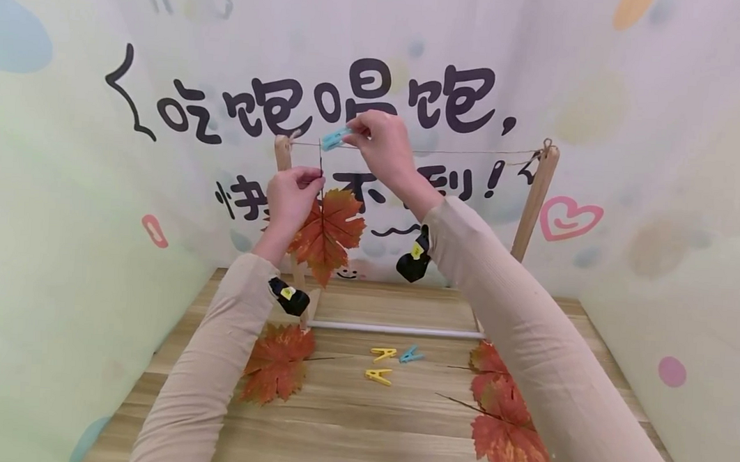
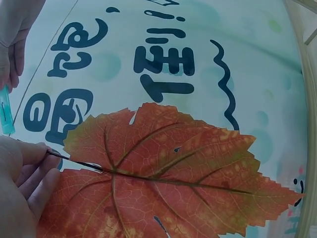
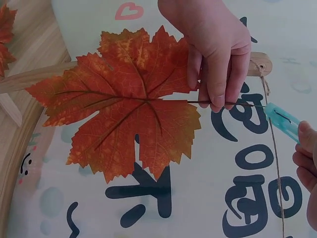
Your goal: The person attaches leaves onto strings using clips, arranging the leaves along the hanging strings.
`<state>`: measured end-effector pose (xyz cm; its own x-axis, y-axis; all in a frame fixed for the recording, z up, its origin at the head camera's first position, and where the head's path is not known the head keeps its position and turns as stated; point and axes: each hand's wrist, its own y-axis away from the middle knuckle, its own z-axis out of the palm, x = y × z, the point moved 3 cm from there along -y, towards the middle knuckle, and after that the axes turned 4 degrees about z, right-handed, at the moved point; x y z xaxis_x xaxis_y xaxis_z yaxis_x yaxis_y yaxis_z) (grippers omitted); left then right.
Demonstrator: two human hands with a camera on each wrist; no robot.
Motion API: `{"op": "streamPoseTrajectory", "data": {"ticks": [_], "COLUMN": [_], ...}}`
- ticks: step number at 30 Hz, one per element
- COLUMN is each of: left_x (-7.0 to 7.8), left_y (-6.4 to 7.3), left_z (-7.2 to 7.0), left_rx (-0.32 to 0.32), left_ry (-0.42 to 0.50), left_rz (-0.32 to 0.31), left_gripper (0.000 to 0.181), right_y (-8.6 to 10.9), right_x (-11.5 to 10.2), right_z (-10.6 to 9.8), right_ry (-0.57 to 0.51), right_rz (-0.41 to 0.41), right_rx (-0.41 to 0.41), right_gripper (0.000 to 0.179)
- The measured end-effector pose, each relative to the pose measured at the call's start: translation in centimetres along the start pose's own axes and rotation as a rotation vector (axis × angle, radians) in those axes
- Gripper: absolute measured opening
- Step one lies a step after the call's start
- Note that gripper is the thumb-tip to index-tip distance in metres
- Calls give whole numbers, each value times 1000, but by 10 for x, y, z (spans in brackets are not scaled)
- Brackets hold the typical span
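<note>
Low in the frame, two yellow pegs (image 1: 380,365) and a blue peg (image 1: 410,354) lie on the wooden table (image 1: 360,426) between loose leaves (image 1: 277,364). At upper centre, the left hand (image 1: 293,198) pinches the stem of the red maple leaf (image 1: 328,232) just under the string (image 1: 462,151). The right hand (image 1: 379,146) squeezes a blue clothespin (image 1: 335,138) at the string, above the stem tip.

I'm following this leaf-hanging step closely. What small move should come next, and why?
Probably close the blue clothespin over stem and string: the left hand pinches the leaf stem up at the string, and the right hand holds the pin there.
</note>
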<state>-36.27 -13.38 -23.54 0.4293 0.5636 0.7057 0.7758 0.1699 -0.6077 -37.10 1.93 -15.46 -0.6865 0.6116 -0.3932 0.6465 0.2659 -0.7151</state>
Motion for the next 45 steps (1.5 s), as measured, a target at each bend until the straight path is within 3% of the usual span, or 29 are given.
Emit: {"op": "streamPoseTrajectory", "data": {"ticks": [20,32,45], "left_x": [-1,3,-4], "left_y": [0,1,3], "left_z": [3,3,3], "left_rx": [2,-3,-15], "left_ry": [-19,-31,-37], "left_rz": [12,37,8], "left_gripper": [20,19,21], "right_y": [-4,0,16], "right_x": [3,9,10], "right_z": [7,10,-2], "right_ry": [25,-9,2], "right_rz": [70,147,96], "right_rx": [-80,-194,-189], "right_gripper": [19,36,45]}}
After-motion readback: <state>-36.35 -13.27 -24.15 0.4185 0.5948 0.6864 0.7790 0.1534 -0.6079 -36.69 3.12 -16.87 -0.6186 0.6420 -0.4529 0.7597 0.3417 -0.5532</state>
